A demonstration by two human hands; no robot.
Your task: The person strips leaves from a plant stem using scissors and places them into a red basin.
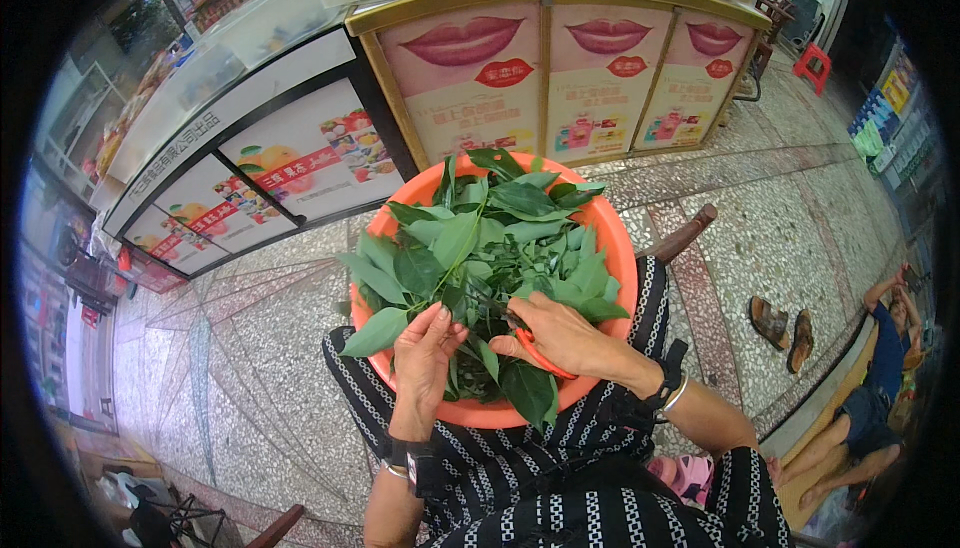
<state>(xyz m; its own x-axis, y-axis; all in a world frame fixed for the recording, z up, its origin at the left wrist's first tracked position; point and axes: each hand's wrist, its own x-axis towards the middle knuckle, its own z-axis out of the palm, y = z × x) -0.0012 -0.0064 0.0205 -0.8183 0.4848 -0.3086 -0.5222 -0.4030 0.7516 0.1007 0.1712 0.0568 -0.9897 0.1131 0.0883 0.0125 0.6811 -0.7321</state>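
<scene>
An orange plastic basin (619,248) rests on my lap, heaped with green leafy stems (495,225). Between the thumb and fingers of my left hand (426,345) is pinched a leafy stem (459,263) that rises across the heap. My right hand (559,334) grips scissors (541,359) with orange handles. Their dark blades reach in among the leaves, just right of my left fingertips, and are partly hidden. Cut leaf pieces seem to lie deeper in the basin. One large dark leaf (529,390) hangs over the basin's near rim.
Ahead stand a gold-framed display counter (465,83) and a white-panelled counter (300,143), with plastic bins on top. A wooden chair piece (679,234) juts out at my right. Sandals (780,330) lie on the terrazzo floor. A person (874,390) reclines on a mat. A red stool (813,68) stands farther back.
</scene>
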